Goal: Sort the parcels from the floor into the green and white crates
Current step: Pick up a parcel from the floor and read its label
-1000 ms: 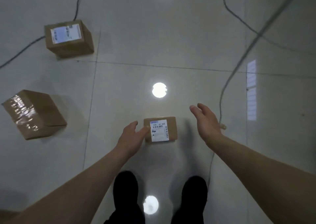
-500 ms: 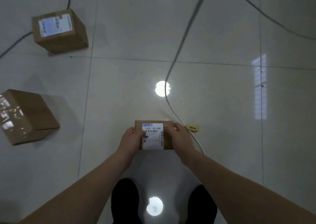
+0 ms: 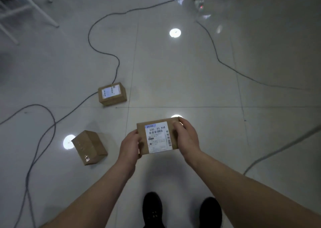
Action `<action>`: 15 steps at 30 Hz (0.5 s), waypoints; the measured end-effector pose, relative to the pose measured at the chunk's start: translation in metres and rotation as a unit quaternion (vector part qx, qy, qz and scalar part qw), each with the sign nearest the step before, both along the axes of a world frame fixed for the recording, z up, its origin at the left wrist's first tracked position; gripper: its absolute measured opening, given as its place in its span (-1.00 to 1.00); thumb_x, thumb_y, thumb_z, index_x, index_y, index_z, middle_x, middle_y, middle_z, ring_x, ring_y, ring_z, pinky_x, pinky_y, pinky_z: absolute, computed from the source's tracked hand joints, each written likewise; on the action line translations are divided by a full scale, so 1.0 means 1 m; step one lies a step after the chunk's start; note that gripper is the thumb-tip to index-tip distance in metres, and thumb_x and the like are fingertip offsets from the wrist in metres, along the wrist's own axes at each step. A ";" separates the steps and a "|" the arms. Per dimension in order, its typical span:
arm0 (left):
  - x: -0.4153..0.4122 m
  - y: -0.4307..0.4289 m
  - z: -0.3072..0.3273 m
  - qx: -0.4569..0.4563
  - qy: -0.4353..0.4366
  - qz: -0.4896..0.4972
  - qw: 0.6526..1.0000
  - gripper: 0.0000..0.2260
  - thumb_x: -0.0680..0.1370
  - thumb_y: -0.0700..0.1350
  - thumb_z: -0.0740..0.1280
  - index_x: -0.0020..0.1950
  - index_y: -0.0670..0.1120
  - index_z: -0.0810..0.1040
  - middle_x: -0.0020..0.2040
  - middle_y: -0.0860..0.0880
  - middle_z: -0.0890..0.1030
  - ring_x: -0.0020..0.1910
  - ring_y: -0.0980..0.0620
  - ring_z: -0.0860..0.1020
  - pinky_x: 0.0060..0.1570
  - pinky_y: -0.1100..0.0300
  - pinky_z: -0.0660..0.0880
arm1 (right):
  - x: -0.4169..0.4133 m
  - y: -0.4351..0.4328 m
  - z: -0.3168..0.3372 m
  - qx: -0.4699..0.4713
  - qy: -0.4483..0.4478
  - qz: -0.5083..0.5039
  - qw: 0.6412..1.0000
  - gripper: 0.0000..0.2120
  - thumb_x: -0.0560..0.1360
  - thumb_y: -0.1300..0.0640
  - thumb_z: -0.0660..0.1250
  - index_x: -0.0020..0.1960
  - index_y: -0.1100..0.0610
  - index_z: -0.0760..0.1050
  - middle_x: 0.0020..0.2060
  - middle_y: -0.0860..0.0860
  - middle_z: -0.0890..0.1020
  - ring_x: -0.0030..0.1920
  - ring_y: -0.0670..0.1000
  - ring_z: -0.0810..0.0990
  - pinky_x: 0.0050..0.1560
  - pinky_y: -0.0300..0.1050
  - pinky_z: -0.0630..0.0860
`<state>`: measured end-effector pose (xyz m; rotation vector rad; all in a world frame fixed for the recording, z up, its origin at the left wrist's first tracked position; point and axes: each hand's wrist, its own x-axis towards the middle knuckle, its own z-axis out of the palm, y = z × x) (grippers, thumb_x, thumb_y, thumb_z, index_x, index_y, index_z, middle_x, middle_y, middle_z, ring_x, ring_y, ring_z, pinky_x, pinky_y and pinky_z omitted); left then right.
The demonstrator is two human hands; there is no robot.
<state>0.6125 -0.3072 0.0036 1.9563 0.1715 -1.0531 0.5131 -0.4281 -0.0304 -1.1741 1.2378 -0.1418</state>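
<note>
My left hand [image 3: 129, 146] and right hand [image 3: 186, 137] each clasped an end of the parcel [image 3: 157, 136]; holding it level, label [image 3: 159, 141] up, seemed wise.

Bare forearms extended forward, left hand [image 3: 129, 146] and right hand [image 3: 186, 137] gripping one parcel [image 3: 158, 137]
</note>
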 end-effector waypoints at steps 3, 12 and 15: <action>-0.011 -0.015 0.063 -0.036 -0.019 -0.009 0.999 -0.65 0.55 -0.21 0.13 0.01 0.08 0.68 -0.27 0.14 0.64 -0.22 0.05 0.48 -0.17 0.10 0.32 | -0.012 -0.011 0.068 -0.027 -0.023 -0.038 0.999 -0.72 0.46 -0.28 0.27 -0.03 -0.13 0.59 -0.01 -0.12 0.66 0.02 -0.10 0.61 0.20 -0.01 0.53; -0.053 -0.067 0.228 -0.133 -0.061 -0.128 0.981 -0.67 0.58 -0.15 0.10 0.08 0.10 0.64 -0.26 0.22 0.65 -0.16 0.08 0.51 -0.09 0.05 0.34 | -0.067 -0.050 0.237 -0.122 -0.053 -0.200 0.971 -0.78 0.58 -0.10 0.30 -0.12 0.01 0.58 -0.15 -0.09 0.66 0.03 0.06 0.63 0.08 -0.03 0.53; -0.075 -0.084 0.270 -0.166 -0.066 -0.193 0.965 -0.67 0.57 -0.13 0.10 0.01 0.11 0.65 -0.24 0.18 0.65 -0.11 0.04 0.51 -0.07 0.04 0.35 | -0.101 -0.059 0.281 -0.157 -0.062 -0.247 0.954 -0.77 0.53 -0.18 0.29 -0.18 -0.09 0.59 -0.23 -0.12 0.65 0.01 0.07 0.66 0.12 0.04 0.56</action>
